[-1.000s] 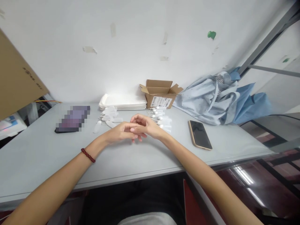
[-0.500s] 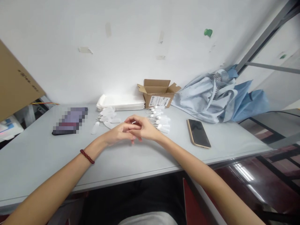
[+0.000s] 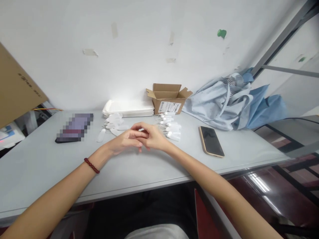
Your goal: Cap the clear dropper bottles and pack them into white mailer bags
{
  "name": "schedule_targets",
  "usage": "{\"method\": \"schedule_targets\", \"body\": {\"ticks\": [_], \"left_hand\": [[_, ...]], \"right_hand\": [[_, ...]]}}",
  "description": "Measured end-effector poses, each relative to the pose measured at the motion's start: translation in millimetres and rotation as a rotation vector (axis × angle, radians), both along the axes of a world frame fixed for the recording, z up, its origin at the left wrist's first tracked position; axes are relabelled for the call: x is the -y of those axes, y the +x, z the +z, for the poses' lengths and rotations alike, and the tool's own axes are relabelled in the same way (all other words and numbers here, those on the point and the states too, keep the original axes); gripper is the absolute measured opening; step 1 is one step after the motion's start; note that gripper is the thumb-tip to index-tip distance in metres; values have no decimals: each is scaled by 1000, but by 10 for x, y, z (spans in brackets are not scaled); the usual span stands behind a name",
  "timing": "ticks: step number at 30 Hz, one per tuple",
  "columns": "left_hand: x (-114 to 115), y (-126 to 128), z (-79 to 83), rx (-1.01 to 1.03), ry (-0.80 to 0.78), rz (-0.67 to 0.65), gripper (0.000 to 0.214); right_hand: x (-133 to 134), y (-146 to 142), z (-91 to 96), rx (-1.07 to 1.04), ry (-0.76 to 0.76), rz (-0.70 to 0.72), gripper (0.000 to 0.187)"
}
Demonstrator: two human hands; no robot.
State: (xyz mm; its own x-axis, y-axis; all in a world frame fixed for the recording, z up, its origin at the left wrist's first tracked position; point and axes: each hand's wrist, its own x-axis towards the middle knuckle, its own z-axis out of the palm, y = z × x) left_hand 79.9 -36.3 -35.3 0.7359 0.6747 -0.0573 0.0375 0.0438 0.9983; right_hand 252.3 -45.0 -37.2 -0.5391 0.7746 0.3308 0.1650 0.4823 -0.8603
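Note:
My left hand (image 3: pixel 124 142) and my right hand (image 3: pixel 155 137) are loosely clasped together just above the grey table (image 3: pixel 139 172). The fingers of the two hands are bent and overlap, and I see no object between them. A dark red bead bracelet (image 3: pixel 91 165) circles my left wrist. Beyond my left hand lies a group of white tag-like pieces with thin strings (image 3: pixel 115 120). Several small translucent pieces with white tops and strings (image 3: pixel 173 130) lie just past my right hand, in a loose column.
Against the wall stand a stack of white flat packets (image 3: pixel 129 108) and an open cardboard box (image 3: pixel 166 89). A phone (image 3: pixel 211 142) lies at right, a blurred dark device (image 3: pixel 76 127) at left. Light blue cloth (image 3: pixel 214 103) heaps at the back right; a large carton (image 3: pixel 17 89) leans in at left.
Both clasped hands have shifted very slightly to the left. The things on the table are unchanged.

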Motion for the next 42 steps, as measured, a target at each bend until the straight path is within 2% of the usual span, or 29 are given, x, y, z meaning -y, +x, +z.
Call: {"method": "schedule_targets", "body": {"ticks": [4, 8, 9, 12, 14, 18, 21, 24, 29, 34, 38, 42], "left_hand": [[9, -3, 48, -5, -5, -5, 42], [-40, -25, 35, -71, 54, 43, 35], [-59, -36, 23, -110, 70, 80, 35], [-112, -72, -22, -236, 94, 197, 37], [-140, -95, -47, -275, 97, 240, 37], [-166, -129, -58, -266, 101, 256, 35], [-161, -136, -44, -269, 106, 257, 34], [-149, -129, -36, -283, 101, 258, 34], [-145, -107, -72, -307, 124, 250, 33], [-145, -63, -131, -353, 190, 266, 34], [-147, -33, -142, -311, 200, 396, 47], [-164, -46, -127, -279, 203, 515, 54]], "right_hand": [[-18, 16, 16, 34, 5, 2, 23], [-182, 204, 109, 230, 169, 13, 17], [-241, 288, 140, 279, 188, -17, 17], [-406, 593, 234, 394, 233, -271, 12], [-473, 795, 288, 570, 200, -326, 7], [-486, 1013, 354, 885, 56, -326, 26], [-446, 976, 358, 1001, 7, -349, 35], [-440, 876, 311, 1078, 9, -382, 34], [-534, 845, 173, 1031, 82, -415, 23], [-570, 831, 144, 694, 188, -401, 16], [-492, 656, 161, 469, 195, -276, 15], [-417, 485, 140, 406, 184, -163, 17]]}}
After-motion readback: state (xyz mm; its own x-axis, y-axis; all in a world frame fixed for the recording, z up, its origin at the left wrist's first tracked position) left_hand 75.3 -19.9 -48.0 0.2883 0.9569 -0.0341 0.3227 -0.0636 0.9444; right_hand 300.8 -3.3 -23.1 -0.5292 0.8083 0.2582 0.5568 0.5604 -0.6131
